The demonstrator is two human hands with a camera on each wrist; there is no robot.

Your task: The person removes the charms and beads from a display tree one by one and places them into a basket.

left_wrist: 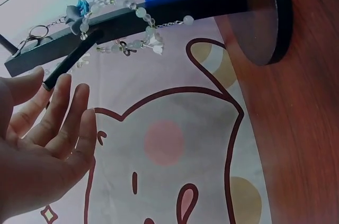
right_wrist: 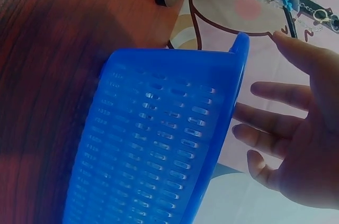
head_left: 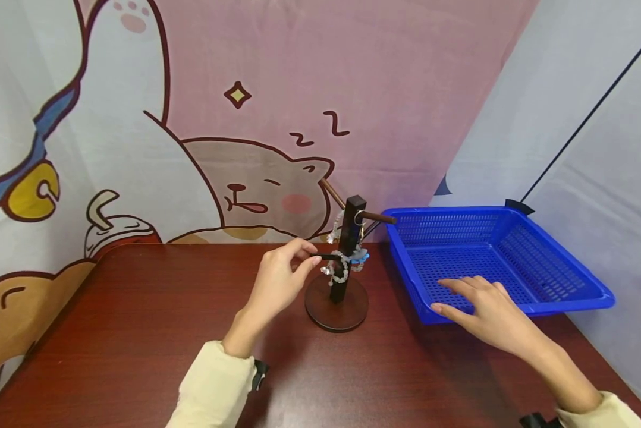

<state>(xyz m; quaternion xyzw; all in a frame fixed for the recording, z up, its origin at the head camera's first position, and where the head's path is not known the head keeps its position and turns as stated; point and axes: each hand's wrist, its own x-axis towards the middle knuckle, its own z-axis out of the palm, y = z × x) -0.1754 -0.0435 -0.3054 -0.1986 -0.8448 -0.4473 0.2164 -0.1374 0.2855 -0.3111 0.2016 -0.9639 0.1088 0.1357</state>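
A dark wooden jewellery stand (head_left: 351, 229) with a round base (head_left: 336, 315) stands upright on the table. My left hand (head_left: 277, 276) pinches the end of one of its pegs (left_wrist: 73, 61) between thumb and fingertips. A pale beaded bracelet (left_wrist: 140, 12) with a white flower charm hangs around that peg, close to the post. Beside it are a blue flower (left_wrist: 82, 7) and a chain with a metal ring (left_wrist: 38, 32). My right hand (head_left: 489, 315) hovers at the near left rim of a blue plastic basket (head_left: 411, 279), fingers spread and holding nothing.
The reddish-brown wooden table (head_left: 154, 333) ends at a cartoon-printed cloth (head_left: 385, 89) behind it. Upper pegs (head_left: 379, 217) stick out from the post, one towards the basket. The perforated basket fills the table's right rear part.
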